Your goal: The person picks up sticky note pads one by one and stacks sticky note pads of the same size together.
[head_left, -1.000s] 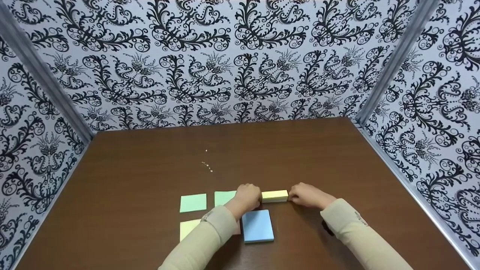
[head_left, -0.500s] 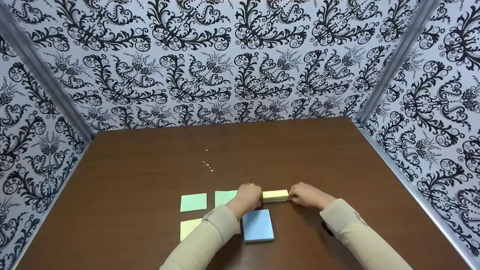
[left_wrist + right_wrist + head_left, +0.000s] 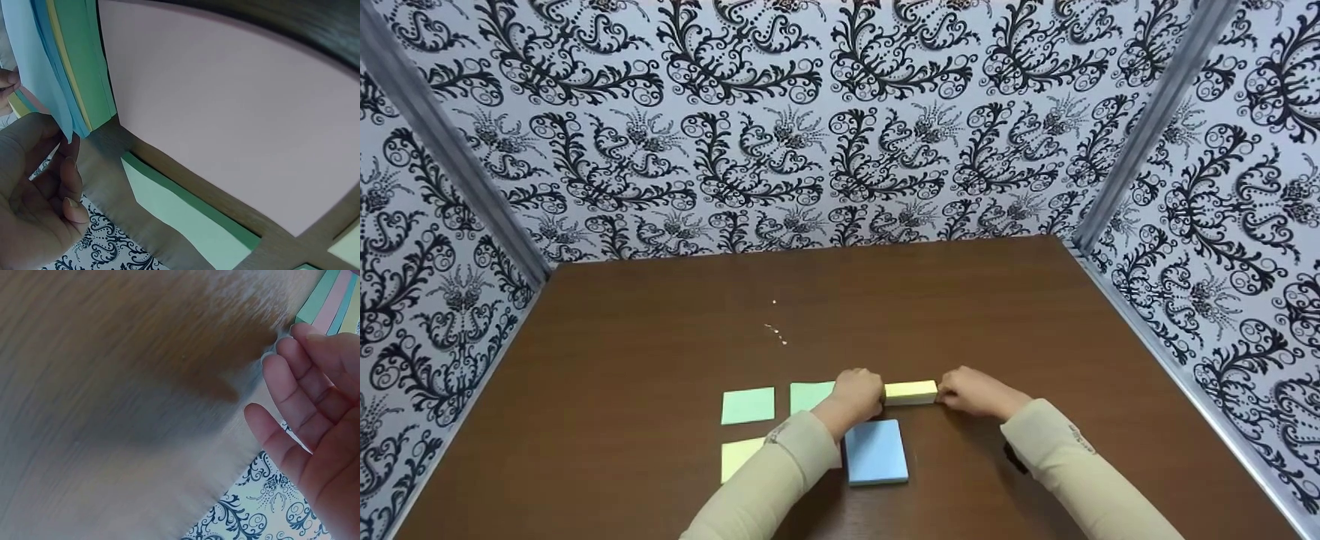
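Between my two hands a thick sticky note pad (image 3: 910, 394) stands on the table, its narrow yellow top towards me. My left hand (image 3: 856, 394) pinches its left end. At the right end, the bent fingers of my right hand (image 3: 969, 390) grip the edge; green, pink, blue and yellow bands of the pad (image 3: 332, 304) show beyond the fingertips in the right wrist view. In front lies a thick blue-topped sticky note pad (image 3: 876, 454). My left forearm partly covers a pink sticky note pad (image 3: 236, 112) and a green one (image 3: 810, 394).
To the left of these lie another green sticky note pad (image 3: 748, 405) and a pale yellow one (image 3: 741, 456), the latter partly under my sleeve. Small white specks (image 3: 776, 332) dot the brown table (image 3: 645, 337). Patterned walls (image 3: 810, 150) enclose its back and sides.
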Demonstrator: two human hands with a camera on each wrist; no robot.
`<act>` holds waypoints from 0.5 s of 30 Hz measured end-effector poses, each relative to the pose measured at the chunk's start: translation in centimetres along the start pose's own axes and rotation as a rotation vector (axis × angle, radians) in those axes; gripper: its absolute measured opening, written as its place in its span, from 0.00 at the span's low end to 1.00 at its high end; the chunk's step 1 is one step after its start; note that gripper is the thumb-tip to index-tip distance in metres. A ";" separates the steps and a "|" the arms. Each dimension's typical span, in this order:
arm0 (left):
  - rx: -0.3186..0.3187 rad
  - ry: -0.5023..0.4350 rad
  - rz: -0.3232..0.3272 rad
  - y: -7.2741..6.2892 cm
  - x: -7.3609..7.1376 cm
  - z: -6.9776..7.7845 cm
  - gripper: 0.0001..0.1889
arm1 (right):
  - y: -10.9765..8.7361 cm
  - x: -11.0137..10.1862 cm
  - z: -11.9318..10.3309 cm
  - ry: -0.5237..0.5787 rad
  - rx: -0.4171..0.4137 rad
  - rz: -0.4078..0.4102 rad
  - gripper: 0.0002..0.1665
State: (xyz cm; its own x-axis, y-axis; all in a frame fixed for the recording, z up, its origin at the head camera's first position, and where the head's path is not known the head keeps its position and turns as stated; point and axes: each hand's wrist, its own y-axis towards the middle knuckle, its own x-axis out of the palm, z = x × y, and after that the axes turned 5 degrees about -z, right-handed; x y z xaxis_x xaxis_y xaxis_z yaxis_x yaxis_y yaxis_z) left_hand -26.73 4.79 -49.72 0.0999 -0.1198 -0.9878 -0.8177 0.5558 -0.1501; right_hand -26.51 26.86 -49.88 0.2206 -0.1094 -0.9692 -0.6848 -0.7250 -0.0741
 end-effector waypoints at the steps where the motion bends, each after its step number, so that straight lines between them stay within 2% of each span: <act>1: 0.007 -0.003 0.003 -0.1 0.0 -0.1 0.06 | 0.0 0.0 0.0 0.004 0.000 0.000 0.08; 4: 0.031 -0.033 0.010 -0.6 -0.5 -0.7 0.05 | -0.2 0.2 0.3 0.018 0.004 0.000 0.08; 7: 0.045 -0.077 0.052 -1.4 -1.4 -1.9 0.06 | -0.6 0.3 0.6 0.031 0.015 -0.006 0.09; 12: 0.039 -0.148 0.176 -3.7 -2.5 -5.6 0.04 | -1.7 -0.2 0.9 0.042 0.049 -0.016 0.09; 15: 0.028 -0.202 0.247 -5.5 -2.3 -8.0 0.10 | -2.3 -0.8 0.6 0.055 0.081 0.003 0.09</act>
State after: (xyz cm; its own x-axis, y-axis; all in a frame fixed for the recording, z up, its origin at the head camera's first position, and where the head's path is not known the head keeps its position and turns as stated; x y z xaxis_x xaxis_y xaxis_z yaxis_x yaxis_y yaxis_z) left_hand -27.05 -4.55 -46.26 0.0134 0.1857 -0.9825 -0.8153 0.5709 0.0968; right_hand -25.54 29.05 -49.11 0.2545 -0.1503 -0.9553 -0.7388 -0.6676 -0.0918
